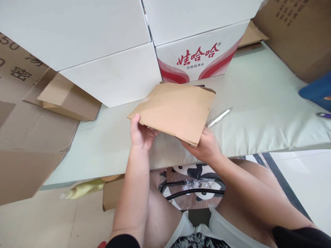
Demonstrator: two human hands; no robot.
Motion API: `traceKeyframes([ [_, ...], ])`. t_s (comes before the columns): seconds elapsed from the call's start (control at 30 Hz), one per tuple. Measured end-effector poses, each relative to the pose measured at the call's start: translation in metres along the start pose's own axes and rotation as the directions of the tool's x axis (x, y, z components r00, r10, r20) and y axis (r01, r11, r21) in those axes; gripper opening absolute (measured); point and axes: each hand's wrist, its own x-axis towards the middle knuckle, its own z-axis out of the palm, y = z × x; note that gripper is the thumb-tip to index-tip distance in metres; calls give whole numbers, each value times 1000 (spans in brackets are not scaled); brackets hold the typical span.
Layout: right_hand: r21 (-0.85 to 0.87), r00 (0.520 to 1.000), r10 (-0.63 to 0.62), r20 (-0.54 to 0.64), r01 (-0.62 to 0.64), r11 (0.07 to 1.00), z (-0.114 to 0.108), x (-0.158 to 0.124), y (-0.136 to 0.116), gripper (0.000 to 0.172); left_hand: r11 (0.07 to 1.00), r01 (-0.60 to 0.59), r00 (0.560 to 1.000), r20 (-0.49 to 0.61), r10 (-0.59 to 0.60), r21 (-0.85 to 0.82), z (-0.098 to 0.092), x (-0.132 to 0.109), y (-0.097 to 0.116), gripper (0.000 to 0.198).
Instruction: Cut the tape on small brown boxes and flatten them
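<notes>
A flat brown cardboard piece is held just above the pale green table, tilted slightly. My left hand grips its near left corner, thumb on the edge and fingers tucked beneath. My right hand pinches the near right corner from below, fingers closed on the edge. A white pen lies on the table just right of the cardboard, apart from both hands.
Large white cartons and one with red print stand at the table's back. Flattened brown cardboard leans at the left. A blue object sits at the right edge. A black-framed stool shows between my knees.
</notes>
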Motion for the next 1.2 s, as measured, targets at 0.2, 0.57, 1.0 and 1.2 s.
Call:
traceKeyframes([
  [0.2, -43, 946, -291, 141, 299, 953, -4, 2, -25, 16, 977, -213, 975, -63, 212, -16, -2, 3, 4, 42],
  [0.57, 218, 915, 330, -231, -282, 934, -53, 24, 8, 5, 983, -181, 953, -252, 168, -30, -24, 2, 31, 36],
  [1.0, 559, 671, 649, 360, -711, 426, -68, 30, 38, 57, 1000, 15, 993, -115, -14, 8, -35, 0, 30, 38],
  [1.2, 529, 657, 719, 226, -703, 476, -79, 23, 36, 59, 941, 107, 994, -27, -104, 322, -30, -2, 27, 57],
])
